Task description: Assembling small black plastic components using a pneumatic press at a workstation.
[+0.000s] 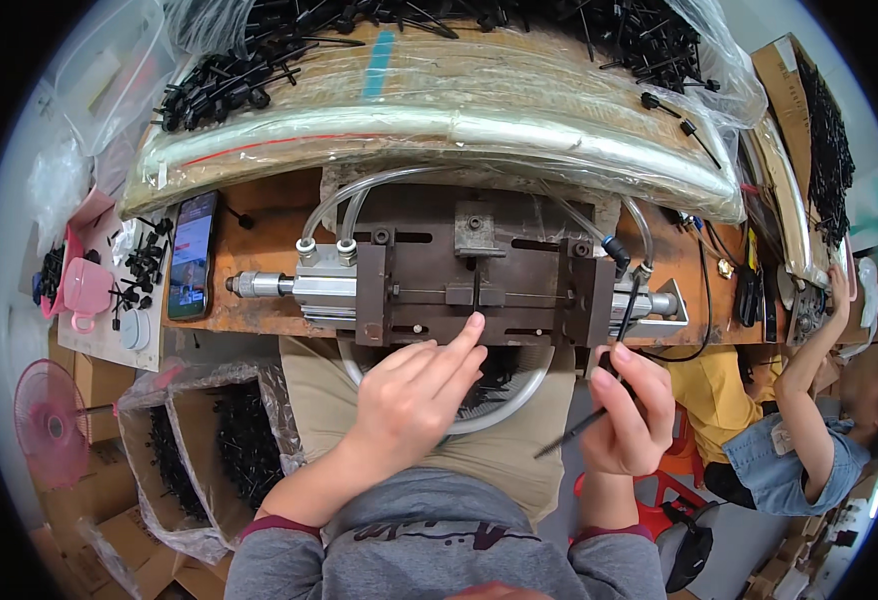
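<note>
My left hand reaches up to the brown metal fixture with its fingers stretched out. Its index fingertip is at the lower end of a slim black piece standing in the small middle block. Between the thumb and fingers of my right hand, to the right of the fixture, is a thin black rod. The rod slants from above the fingertips down to the left; I cannot tell whether there is more than one. Silver air cylinders flank the fixture.
Clear hoses arch behind the fixture. Beyond lies a plastic-covered cardboard tray with piled black stemmed parts. A phone rests at left, above lined boxes of black parts. Another person sits at right.
</note>
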Motion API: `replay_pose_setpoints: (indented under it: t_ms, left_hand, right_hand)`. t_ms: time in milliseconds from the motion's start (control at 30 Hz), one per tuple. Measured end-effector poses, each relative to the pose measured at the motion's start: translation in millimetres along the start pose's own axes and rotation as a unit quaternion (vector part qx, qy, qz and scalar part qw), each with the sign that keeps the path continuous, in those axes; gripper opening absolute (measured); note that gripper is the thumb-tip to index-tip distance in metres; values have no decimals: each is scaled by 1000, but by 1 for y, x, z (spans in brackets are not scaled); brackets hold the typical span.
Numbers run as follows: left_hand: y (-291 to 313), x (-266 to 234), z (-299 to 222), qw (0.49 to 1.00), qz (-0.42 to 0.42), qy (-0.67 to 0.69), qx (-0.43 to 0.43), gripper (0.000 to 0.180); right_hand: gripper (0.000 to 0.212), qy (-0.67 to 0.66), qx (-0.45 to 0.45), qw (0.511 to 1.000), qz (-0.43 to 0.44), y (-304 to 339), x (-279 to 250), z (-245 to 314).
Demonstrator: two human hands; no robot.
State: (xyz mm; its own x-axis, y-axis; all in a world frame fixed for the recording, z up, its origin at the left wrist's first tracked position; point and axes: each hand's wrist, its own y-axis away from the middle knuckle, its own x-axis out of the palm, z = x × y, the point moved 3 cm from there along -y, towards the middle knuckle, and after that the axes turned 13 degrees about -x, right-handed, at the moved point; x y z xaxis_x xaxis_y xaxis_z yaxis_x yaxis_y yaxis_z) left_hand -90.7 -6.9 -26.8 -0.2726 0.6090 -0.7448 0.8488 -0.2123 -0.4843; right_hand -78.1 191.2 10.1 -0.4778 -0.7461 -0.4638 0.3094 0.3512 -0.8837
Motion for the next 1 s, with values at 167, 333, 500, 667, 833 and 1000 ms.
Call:
replay_pose_setpoints:
  t_ms: [167,333,500,667,833,1000]
  left_hand:
    - [-12,0,0,1000,20,-9,-14,26]
    - [-12,0,0,1000,22,-7,-20,24]
    - [-12,-1,1,999,28,-7,-28,25]
    - [-14,-10,-2,995,34,82,-42,30]
    - [-9,-22,-11,953,17,298,-51,39]
    - [-3,-25,-5,962,2,268,-58,37]
  right_hand:
    - [29,-88,63,993,-43,2,0,6]
    - [20,-234,193,948,-95,11,3,4]
    - [20,-298,247,916,-109,23,8,5]
    - [28,-296,243,921,-70,24,16,14]
    - [25,-375,241,893,-65,26,28,21]
    - [18,-470,302,827,-65,29,37,23]
